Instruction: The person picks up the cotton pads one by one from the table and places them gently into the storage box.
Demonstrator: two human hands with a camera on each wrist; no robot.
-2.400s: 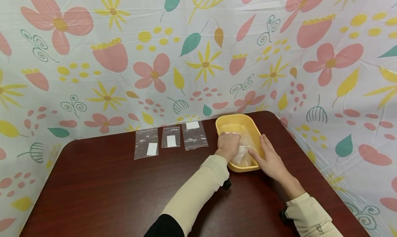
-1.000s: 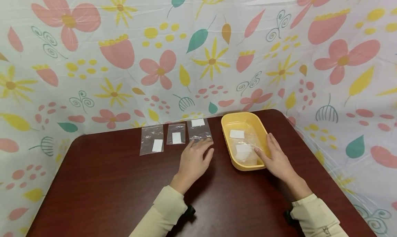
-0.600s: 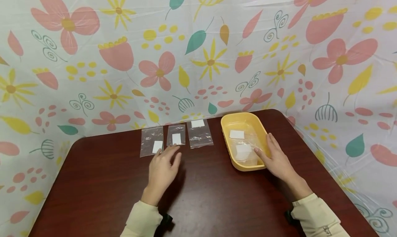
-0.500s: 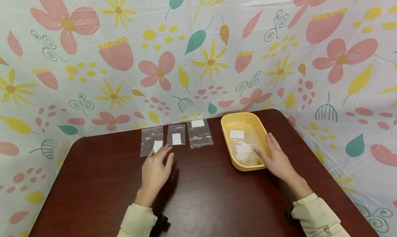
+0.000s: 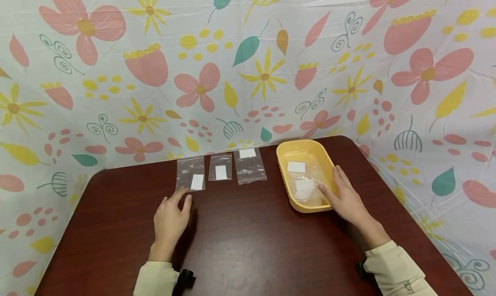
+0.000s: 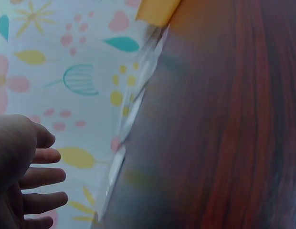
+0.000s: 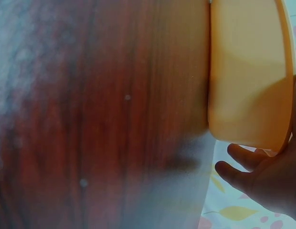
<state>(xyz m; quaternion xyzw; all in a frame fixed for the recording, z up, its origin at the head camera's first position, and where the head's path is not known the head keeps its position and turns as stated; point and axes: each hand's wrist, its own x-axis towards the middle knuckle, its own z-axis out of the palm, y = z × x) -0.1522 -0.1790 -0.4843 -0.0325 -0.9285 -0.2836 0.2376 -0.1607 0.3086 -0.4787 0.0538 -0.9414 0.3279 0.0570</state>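
My left hand (image 5: 170, 220) hovers low over the table with its fingers loosely extended, holding nothing. Its fingertips reach the near edge of the leftmost clear zip bag (image 5: 185, 171), which has a white label. To the right lie a smaller zip bag (image 5: 214, 161) and a third zip bag (image 5: 249, 169), each with a white label. My right hand (image 5: 346, 201) holds the right side of a yellow plastic tray (image 5: 284, 175), thumb over the rim and fingers along the outer wall. Inside the tray lie clear bags (image 5: 306, 188) with white labels. The left wrist view shows spread, bare fingers (image 6: 43, 177).
The dark red-brown wooden table (image 5: 248, 244) has rounded back corners. A floral-print cloth (image 5: 232, 72) hangs behind it and along both sides, meeting the back edge near the bags. The tray stands at the back right corner.
My left hand has come out of the tray and moved left past the row of bags to the leftmost one. The right hand has stayed on the tray.
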